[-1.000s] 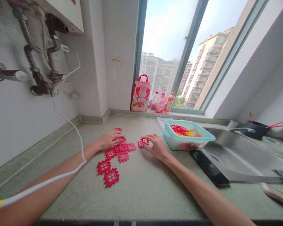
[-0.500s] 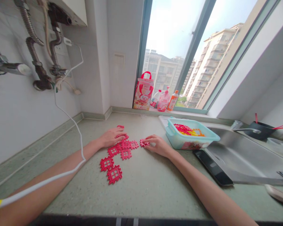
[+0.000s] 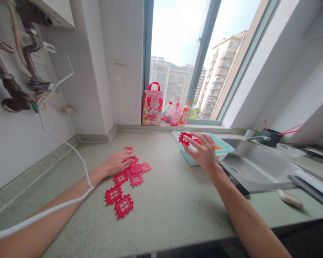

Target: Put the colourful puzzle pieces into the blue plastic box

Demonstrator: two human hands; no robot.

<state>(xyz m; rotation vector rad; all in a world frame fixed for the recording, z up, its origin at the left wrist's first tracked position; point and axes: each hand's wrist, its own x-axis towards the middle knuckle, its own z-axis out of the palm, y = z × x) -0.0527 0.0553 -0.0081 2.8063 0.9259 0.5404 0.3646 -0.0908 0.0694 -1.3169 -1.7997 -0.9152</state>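
Note:
My right hand (image 3: pixel 204 152) pinches a red square building tile (image 3: pixel 184 139) with notched edges, raised in front of the pale turquoise plastic tub (image 3: pixel 190 157). Behind the hand, part of the tub's contents is hidden; some orange pieces (image 3: pixel 216 147) show. On the counter lie several more red window-patterned tiles, including one (image 3: pixel 124 206) at the near end of the group. My left hand (image 3: pixel 117 162) rests palm down with its fingers stretched over the far tiles, partly covering one (image 3: pixel 130 160).
A white cable (image 3: pixel 83 163) passes over my left forearm. Right of the tub are a dark phone (image 3: pixel 237 184), partly under my wrist, and a steel sink (image 3: pixel 258 165). Bottles (image 3: pixel 175 114) and a red-handled bag (image 3: pixel 152 107) line the windowsill. Pipes (image 3: pixel 13 86) run along the left wall.
My right hand has lifted the red tile off the counter and carried it right, up to the tub. My left hand stays on the tiles. The view has turned rightward.

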